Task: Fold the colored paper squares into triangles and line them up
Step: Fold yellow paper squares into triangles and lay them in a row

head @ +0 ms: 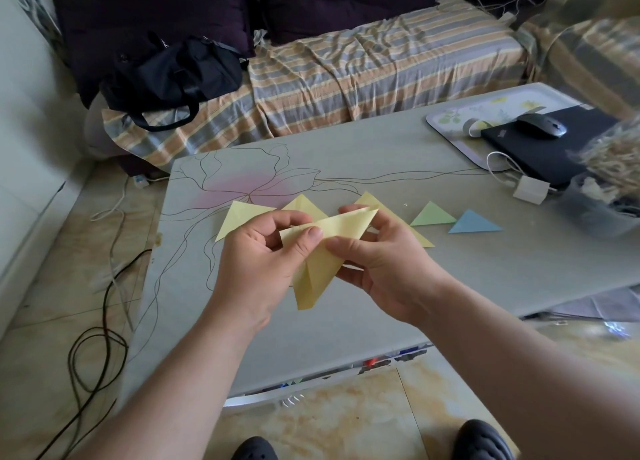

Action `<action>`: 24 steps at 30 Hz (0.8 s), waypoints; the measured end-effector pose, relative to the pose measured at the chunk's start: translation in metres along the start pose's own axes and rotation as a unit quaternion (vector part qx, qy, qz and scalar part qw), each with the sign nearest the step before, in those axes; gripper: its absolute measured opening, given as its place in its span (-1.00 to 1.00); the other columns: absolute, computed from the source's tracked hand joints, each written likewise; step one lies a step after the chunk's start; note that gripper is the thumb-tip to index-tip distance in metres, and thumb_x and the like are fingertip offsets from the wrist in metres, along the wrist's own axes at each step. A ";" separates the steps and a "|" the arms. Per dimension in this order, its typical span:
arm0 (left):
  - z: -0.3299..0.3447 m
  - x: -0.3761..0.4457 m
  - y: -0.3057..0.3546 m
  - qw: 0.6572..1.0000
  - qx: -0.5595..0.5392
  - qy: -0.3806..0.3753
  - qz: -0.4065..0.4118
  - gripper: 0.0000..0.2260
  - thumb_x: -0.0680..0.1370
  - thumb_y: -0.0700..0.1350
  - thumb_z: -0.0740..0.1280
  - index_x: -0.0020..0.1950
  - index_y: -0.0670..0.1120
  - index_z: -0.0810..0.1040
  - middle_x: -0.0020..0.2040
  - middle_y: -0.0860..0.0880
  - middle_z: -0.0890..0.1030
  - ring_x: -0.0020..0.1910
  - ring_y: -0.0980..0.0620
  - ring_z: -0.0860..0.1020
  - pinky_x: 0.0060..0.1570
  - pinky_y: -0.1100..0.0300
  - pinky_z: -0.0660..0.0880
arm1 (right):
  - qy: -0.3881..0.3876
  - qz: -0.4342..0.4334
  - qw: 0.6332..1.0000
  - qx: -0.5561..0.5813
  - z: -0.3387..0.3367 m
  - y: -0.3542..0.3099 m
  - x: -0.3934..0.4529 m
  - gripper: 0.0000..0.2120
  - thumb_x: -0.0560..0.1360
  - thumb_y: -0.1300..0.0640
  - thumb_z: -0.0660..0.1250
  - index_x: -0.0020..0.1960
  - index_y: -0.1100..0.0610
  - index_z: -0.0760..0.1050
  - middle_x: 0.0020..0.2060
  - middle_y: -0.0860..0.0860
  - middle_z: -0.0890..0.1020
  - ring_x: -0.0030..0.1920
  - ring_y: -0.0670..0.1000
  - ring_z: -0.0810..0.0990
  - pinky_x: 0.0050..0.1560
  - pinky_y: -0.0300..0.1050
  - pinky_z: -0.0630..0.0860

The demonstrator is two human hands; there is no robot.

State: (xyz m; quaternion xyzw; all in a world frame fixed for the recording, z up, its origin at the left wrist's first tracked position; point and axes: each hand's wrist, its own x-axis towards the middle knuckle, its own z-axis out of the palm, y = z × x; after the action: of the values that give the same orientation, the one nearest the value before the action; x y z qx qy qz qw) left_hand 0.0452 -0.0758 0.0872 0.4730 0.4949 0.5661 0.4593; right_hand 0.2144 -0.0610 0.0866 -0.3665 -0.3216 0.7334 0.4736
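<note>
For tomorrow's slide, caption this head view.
Both hands, left and right, fold yellow paper above a table of finished triangles.

Yellow paper (320,251): thin, matt, with sharp creases; pinched in the grip of both the left hand (263,251) and the right hand (377,258). Folded triangles on the surface (346,147) are the same matt paper: yellow triangle (239,218), green triangle (433,214), blue triangle (473,223). Surface: smooth, matt grey, printed with thin line drawing and a pink patch. Sofa cover (381,68): striped woven cloth, wrinkled. Bag (173,75): black fabric, slight sheen. Mouse (542,125): smooth plastic, semi-gloss. Laptop (547,147): matt black. Charger block (531,189): glossy white plastic. Floor (346,421): glossy marbled tile. Shoes (483,440): matt black, rubbery-looking.
</note>
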 end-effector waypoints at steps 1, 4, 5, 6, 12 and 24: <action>0.000 0.000 0.000 1.000 -0.001 0.000 -0.003 -0.89 0.38 -0.07 0.57 -0.12 0.06 0.75 -0.18 -0.01 0.74 -0.18 0.05 0.65 -0.07 0.19 0.60 | 0.001 -0.002 1.000 -0.002 0.000 0.000 0.000 -0.60 0.46 0.43 0.47 0.21 0.13 0.49 -0.13 0.10 0.72 -0.07 0.14 0.73 -0.03 0.03 0.65; 0.000 0.000 0.001 1.000 0.002 -0.005 -0.009 -0.90 0.42 -0.11 0.55 -0.09 0.02 0.74 -0.18 -0.04 0.75 -0.18 0.05 0.66 -0.08 0.23 0.61 | 0.005 -0.003 1.000 -0.002 0.000 0.001 0.000 -0.61 0.46 0.43 0.47 0.18 0.12 0.50 -0.15 0.09 0.71 -0.09 0.13 0.73 -0.07 0.00 0.65; 0.000 0.000 0.001 1.000 0.005 -0.006 -0.009 -0.90 0.45 -0.16 0.54 -0.07 -0.01 0.73 -0.18 -0.05 0.75 -0.18 0.04 0.67 -0.09 0.23 0.61 | 0.006 -0.004 1.000 -0.001 -0.001 0.001 0.000 -0.61 0.46 0.43 0.48 0.18 0.11 0.50 -0.15 0.08 0.71 -0.10 0.12 0.73 -0.09 -0.01 0.65; 0.000 0.000 0.001 1.000 0.011 -0.005 -0.008 -0.89 0.47 -0.20 0.54 -0.04 -0.03 0.72 -0.18 -0.05 0.75 -0.18 0.05 0.67 -0.10 0.24 0.60 | 0.005 -0.004 1.000 0.000 -0.001 0.001 0.000 -0.61 0.46 0.43 0.48 0.17 0.11 0.51 -0.16 0.08 0.71 -0.10 0.12 0.72 -0.10 -0.02 0.65; -0.004 0.002 0.001 0.999 0.032 0.003 0.001 -0.88 0.41 -0.08 0.60 -0.09 0.02 0.74 -0.16 -0.02 0.75 -0.16 0.06 0.67 -0.07 0.21 0.60 | -0.007 -0.023 0.999 -0.023 -0.004 -0.006 0.001 -0.76 0.54 0.36 0.42 0.11 0.08 0.54 -0.16 0.05 0.70 -0.15 0.07 0.69 -0.06 0.01 0.63; -0.008 0.003 -0.002 0.993 0.112 0.010 0.031 -0.93 0.55 -0.19 0.51 0.01 -0.07 0.70 -0.53 0.19 0.46 -0.42 0.21 0.48 -0.16 0.31 0.48 | 0.023 -0.053 0.998 -0.021 -0.022 -0.026 0.007 -0.79 0.51 0.39 0.44 -0.10 0.10 0.55 -0.14 0.13 0.58 -0.20 0.02 0.63 -0.02 -0.03 0.63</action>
State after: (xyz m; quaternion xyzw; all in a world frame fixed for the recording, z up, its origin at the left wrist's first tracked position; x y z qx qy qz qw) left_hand 0.0372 -0.0734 0.0852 0.5315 0.5447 0.5254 0.3804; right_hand 0.2429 -0.0431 0.0946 -0.3757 -0.3453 0.6915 0.5113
